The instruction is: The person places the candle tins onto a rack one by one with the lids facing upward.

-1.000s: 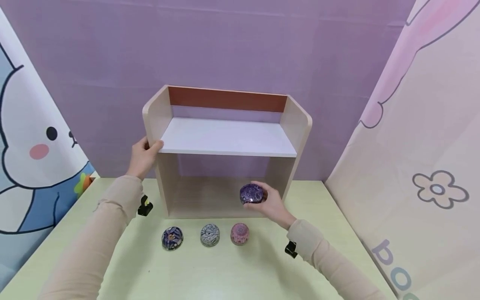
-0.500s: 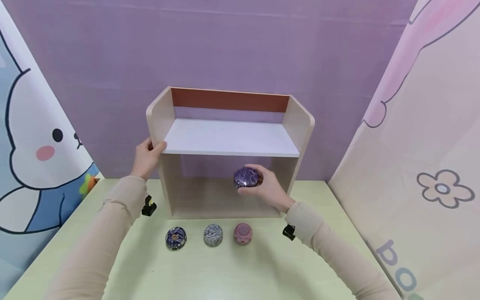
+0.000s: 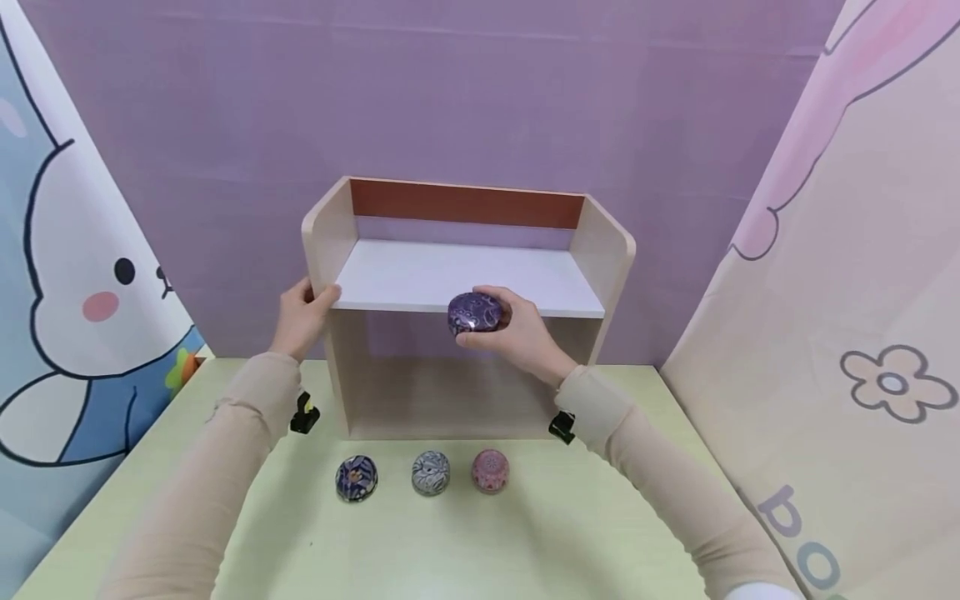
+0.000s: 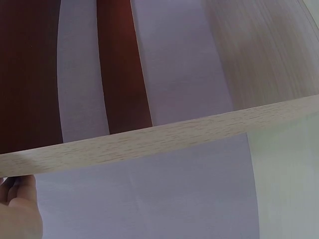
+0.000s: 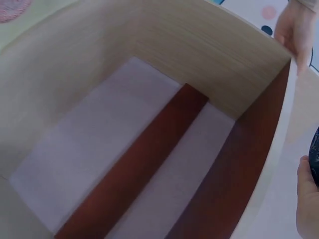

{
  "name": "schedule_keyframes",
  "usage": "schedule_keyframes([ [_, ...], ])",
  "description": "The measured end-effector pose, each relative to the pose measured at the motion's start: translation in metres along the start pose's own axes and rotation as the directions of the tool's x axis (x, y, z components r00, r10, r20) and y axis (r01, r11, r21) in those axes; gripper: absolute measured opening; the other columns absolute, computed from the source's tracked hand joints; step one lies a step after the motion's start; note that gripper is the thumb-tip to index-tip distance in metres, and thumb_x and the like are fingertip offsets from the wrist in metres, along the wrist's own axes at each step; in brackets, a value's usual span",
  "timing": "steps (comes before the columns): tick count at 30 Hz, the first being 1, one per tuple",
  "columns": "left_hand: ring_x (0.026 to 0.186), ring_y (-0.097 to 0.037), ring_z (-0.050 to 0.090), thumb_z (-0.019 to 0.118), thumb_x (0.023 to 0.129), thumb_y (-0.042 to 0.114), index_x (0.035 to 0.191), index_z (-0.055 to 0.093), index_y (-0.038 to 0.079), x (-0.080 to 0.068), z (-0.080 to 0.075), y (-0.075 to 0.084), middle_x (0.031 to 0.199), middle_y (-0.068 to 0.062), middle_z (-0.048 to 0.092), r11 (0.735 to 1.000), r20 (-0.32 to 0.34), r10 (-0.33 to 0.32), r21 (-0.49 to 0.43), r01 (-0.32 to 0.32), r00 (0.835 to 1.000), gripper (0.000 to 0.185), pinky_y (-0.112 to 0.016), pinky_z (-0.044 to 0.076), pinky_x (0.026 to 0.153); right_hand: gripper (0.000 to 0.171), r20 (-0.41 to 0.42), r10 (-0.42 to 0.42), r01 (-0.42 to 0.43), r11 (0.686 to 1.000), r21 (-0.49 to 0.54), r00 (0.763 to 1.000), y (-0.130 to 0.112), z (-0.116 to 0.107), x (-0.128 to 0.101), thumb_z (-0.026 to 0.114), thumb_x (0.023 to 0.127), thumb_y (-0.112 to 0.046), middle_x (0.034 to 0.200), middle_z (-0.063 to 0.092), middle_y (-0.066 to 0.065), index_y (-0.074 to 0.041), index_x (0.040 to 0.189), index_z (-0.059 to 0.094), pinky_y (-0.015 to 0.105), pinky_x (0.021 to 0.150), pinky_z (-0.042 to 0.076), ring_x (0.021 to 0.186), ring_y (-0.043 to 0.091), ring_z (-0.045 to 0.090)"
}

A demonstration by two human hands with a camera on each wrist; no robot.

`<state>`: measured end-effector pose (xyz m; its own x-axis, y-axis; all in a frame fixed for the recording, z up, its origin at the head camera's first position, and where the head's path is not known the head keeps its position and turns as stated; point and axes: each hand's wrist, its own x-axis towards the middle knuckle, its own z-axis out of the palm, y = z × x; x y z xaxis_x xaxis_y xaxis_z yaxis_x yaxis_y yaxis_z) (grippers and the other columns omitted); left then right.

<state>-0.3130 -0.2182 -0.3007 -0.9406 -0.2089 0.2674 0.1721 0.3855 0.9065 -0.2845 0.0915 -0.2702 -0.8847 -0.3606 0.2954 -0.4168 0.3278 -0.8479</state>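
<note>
The right hand (image 3: 517, 333) grips a purple tin (image 3: 475, 312), fingers curled over its top and thumb under it, holding it in the air right at the front edge of the shelf (image 3: 465, 275) board, above the lower compartment. The left hand (image 3: 303, 317) grips the shelf's left side panel, thumb hooked over the panel's front edge where the board meets it, fingers wrapped round the outside. In the left wrist view only a bit of that hand (image 4: 17, 209) shows below the pale wood edge, with the reddish back strip beyond. In the right wrist view the right hand's thumb and a dark sliver of the tin (image 5: 315, 154) sit at the far right edge, and the left hand (image 5: 296, 30) shows across the shelf at its far corner. Below and nearer the person than the right hand, three tins stand in a row on the green surface (image 3: 450, 550): a dark blue tin (image 3: 356, 477), a grey tin (image 3: 431, 472) and a pink tin (image 3: 491, 470), set apart from one another.
</note>
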Motion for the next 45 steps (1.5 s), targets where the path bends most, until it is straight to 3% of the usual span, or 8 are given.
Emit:
schedule_keyframes([
  [9, 0.104, -0.022, 0.048, 0.046, 0.091, 0.041, 0.135, 0.043, 0.008, -0.001, 0.002, 0.002, 0.124, -0.017, 0.052, 1.000, 0.002, -0.005, -0.006, 0.005, 1.000, 0.056, -0.037, 0.041, 0.089, 0.075, 0.004, 0.000, 0.000, 1.000, 0.010, 1.000, -0.014, 0.006, 0.021, 0.079, 0.071, -0.028, 0.127, 0.050, 0.005, -0.017, 0.136, 0.043, 0.035, 0.090, 0.046, 0.111, 0.018, 0.053],
  [16, 0.105, -0.023, 0.047, 0.047, 0.091, 0.041, 0.136, 0.043, 0.008, -0.001, 0.002, 0.002, 0.124, -0.016, 0.052, 1.000, -0.006, -0.008, -0.005, 0.008, 1.000, 0.056, -0.038, 0.040, 0.091, 0.072, -0.016, -0.016, 0.017, 0.997, 0.079, 1.000, -0.020, 0.018, 0.039, 0.079, 0.069, -0.025, 0.124, 0.052, 0.004, -0.019, 0.133, 0.046, 0.031, 0.086, 0.048, 0.106, 0.017, 0.055],
  [22, 0.104, -0.024, 0.048, 0.048, 0.091, 0.040, 0.136, 0.043, 0.008, -0.001, 0.004, 0.000, 0.123, -0.017, 0.053, 1.000, 0.001, -0.005, -0.002, 0.005, 1.000, 0.055, -0.037, 0.040, 0.090, 0.073, -0.014, 0.015, -0.014, 0.994, 0.109, 1.000, -0.020, 0.027, 0.048, 0.079, 0.070, -0.024, 0.125, 0.052, 0.004, -0.017, 0.134, 0.045, 0.031, 0.087, 0.048, 0.106, 0.016, 0.055],
  [30, 0.108, -0.027, 0.047, 0.048, 0.091, 0.040, 0.137, 0.041, 0.008, -0.001, 0.007, -0.001, 0.126, -0.018, 0.050, 1.000, 0.019, -0.008, -0.017, 0.008, 1.000, 0.056, -0.042, 0.038, 0.094, 0.072, -0.028, 0.057, -0.053, 0.991, 0.125, 0.998, -0.018, 0.034, 0.062, 0.079, 0.070, -0.028, 0.126, 0.052, 0.004, -0.022, 0.133, 0.045, 0.031, 0.090, 0.046, 0.110, 0.015, 0.053],
  [45, 0.110, -0.026, 0.046, 0.048, 0.091, 0.040, 0.137, 0.040, 0.008, 0.000, 0.002, 0.001, 0.128, -0.017, 0.050, 0.999, -0.002, -0.026, -0.031, 0.026, 1.000, 0.057, -0.043, 0.038, 0.096, 0.074, -0.077, 0.061, -0.057, 0.997, 0.049, 0.995, -0.027, 0.058, 0.095, 0.082, 0.066, -0.030, 0.129, 0.049, 0.004, -0.018, 0.131, 0.048, 0.030, 0.094, 0.042, 0.112, 0.016, 0.050],
])
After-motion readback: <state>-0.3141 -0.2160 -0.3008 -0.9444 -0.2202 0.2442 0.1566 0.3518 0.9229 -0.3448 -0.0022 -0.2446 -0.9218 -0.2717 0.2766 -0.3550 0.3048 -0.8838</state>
